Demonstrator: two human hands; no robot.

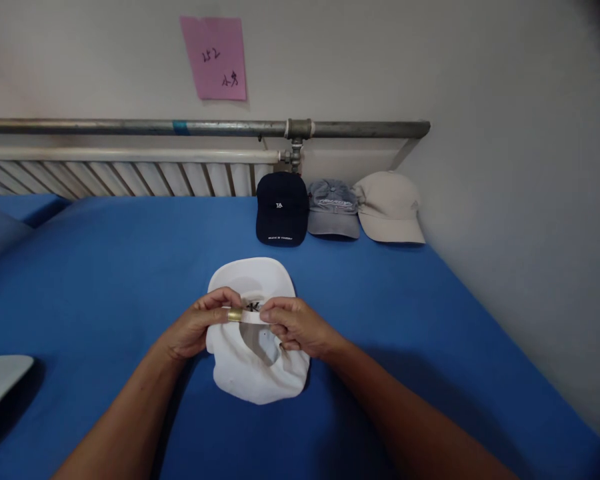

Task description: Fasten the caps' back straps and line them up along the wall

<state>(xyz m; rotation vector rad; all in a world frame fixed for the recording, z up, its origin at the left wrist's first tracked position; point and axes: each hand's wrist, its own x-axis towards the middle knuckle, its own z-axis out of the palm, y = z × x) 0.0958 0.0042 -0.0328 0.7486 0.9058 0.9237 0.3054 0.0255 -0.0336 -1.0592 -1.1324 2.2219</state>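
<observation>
A white baseball cap (257,377) lies on the blue sheet in front of me, its brim pointing away and its back opening facing up toward me. Across that opening runs the cap's white strap (251,318) with a brass-coloured buckle (235,314). My left hand (200,323) pinches the strap at the buckle between thumb and fingers. On the other side, my right hand (297,325) grips the strap's right part, fingers curled. Dark lettering shows inside the cap between my hands, partly covered.
Against the far edge sit a black cap (281,210), a grey cap (333,210) and a beige cap (390,207) in a row. Behind them are a metal pipe (130,127) and a white radiator (170,179). A white curved object (3,380) is at the left edge.
</observation>
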